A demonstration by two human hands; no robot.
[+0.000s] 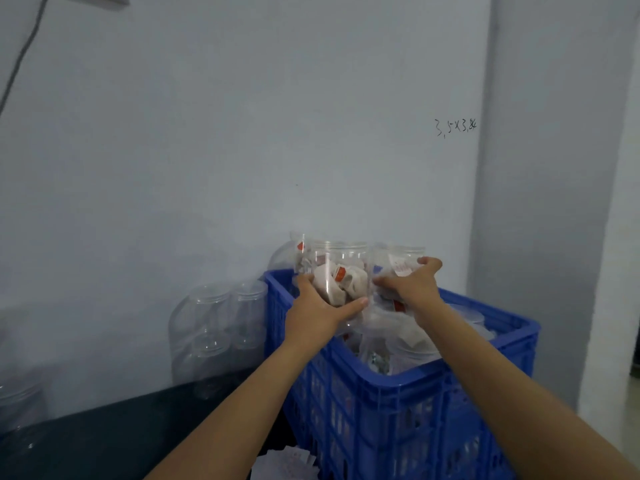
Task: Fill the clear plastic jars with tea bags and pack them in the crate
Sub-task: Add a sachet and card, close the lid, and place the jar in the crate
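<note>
A blue slatted plastic crate point(408, 386) stands against the wall, holding several clear jars of tea bags. My left hand point(320, 311) grips a clear jar point(341, 271) stuffed with white tea bags with red tags, held above the crate's far end. My right hand point(414, 284) grips a second filled jar point(398, 263) right beside it. A third jar stands behind them on the left. Both jars are upright and have no lids.
Empty clear jars point(214, 327) are stacked against the wall left of the crate, on a dark table point(114, 434). More empty jars point(17, 403) sit at the far left. Loose tea bags point(287, 462) lie by the crate's near side. A wall corner rises on the right.
</note>
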